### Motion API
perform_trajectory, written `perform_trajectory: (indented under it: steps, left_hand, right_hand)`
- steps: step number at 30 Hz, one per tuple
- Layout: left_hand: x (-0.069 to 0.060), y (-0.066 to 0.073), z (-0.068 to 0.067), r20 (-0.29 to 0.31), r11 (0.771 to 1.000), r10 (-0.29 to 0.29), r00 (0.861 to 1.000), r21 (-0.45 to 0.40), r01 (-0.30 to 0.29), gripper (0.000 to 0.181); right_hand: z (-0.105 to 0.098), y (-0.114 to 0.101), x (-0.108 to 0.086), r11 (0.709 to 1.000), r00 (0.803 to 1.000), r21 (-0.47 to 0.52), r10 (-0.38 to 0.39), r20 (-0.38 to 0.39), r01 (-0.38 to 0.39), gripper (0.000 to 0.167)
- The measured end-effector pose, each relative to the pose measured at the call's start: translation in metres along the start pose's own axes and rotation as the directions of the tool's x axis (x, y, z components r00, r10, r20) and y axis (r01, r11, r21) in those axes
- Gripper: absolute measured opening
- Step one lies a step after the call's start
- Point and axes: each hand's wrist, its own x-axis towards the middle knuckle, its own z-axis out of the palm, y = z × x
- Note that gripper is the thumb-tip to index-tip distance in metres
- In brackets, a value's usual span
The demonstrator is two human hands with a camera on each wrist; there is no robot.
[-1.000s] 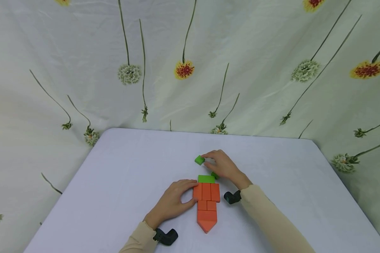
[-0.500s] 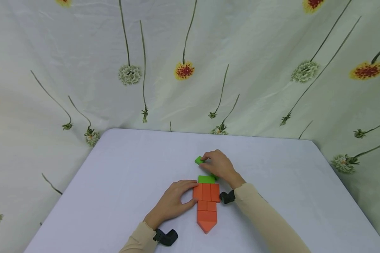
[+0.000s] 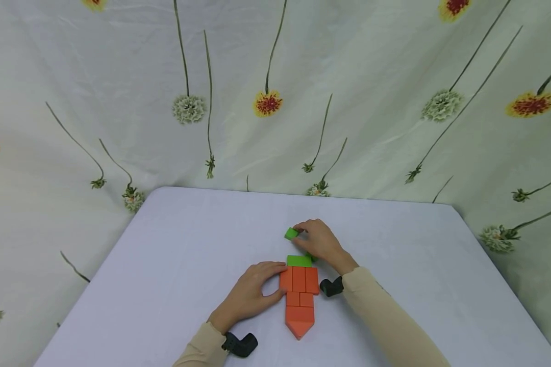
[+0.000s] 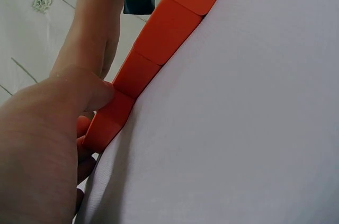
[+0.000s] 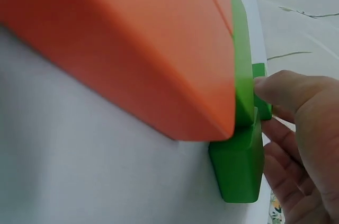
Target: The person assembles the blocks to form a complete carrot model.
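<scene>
In the head view, a flat figure of orange blocks (image 3: 299, 279) lies on the table, ending in a pointed orange piece (image 3: 299, 328) nearest the person. A green rectangular block (image 3: 299, 261) sits against its far end. My left hand (image 3: 250, 290) holds the leftmost orange block (image 4: 108, 123), thumb at its near corner and fingers at its far corner. Beyond the figure, my right hand (image 3: 320, 239) pinches a small green block (image 3: 291, 233) between thumb and finger. Another green block (image 5: 238, 168) stands at the green rectangle's right end, mostly covered by the right hand in the head view.
A pale cloth covers the table (image 3: 202, 239). Behind it hangs a flower-printed curtain (image 3: 239, 127). Small dark cameras (image 3: 241, 345) are strapped to both wrists, the right one close beside the orange blocks.
My right hand has moved onto the small green block and taken it between thumb and finger. The block has shifted slightly to the right. The left hand has stayed in place.
</scene>
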Motion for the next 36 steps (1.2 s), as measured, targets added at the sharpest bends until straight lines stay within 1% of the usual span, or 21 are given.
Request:
perform_trajectory:
  steps: [4,10,13,17,18,22,26,30,36]
  left_hand:
    - [0.000,0.001,-0.001,-0.001,1.000,0.000,1.000,-0.003,0.000,0.048]
    - [0.001,0.000,-0.001,-0.010,1.000,0.014,1.000,0.004,-0.014,0.048]
    - [0.000,-0.001,-0.001,-0.006,1.000,0.008,1.000,0.011,-0.007,0.048]
    - [0.000,-0.001,0.000,0.005,1.000,-0.014,1.000,0.006,0.013,0.049]
    - [0.000,-0.002,0.000,0.007,1.000,-0.016,1.000,0.001,0.016,0.049]
    - [-0.001,-0.002,0.000,-0.006,1.000,0.005,1.000,0.004,-0.005,0.048]
    - [-0.001,-0.002,-0.001,-0.019,1.000,0.019,1.000,0.007,-0.019,0.049]
    - [-0.001,-0.001,-0.001,-0.024,1.000,0.026,0.999,0.003,-0.026,0.049]
    - [0.000,-0.001,0.000,-0.003,1.000,0.002,1.000,0.000,-0.002,0.048]
  right_hand:
    - [-0.001,0.000,-0.002,0.998,1.000,0.056,-0.028,0.004,0.028,0.036]
    - [-0.003,0.004,-0.006,0.984,0.994,0.150,-0.103,0.041,0.096,0.033]
    - [-0.003,0.008,-0.007,0.973,0.985,0.182,-0.158,0.069,0.143,0.034]
    - [-0.006,0.010,-0.009,0.957,0.968,0.205,-0.231,0.102,0.207,0.034]
    - [-0.007,0.010,-0.010,0.954,0.965,0.215,-0.238,0.112,0.211,0.034]
    - [-0.010,0.009,-0.013,0.941,0.953,0.252,-0.267,0.142,0.226,0.034]
    - [-0.010,0.009,-0.014,0.935,0.944,0.254,-0.293,0.150,0.249,0.032]
    - [-0.010,0.009,-0.015,0.933,0.940,0.252,-0.301,0.159,0.256,0.030]
    - [-0.013,0.006,-0.016,0.931,0.934,0.266,-0.303,0.190,0.248,0.028]
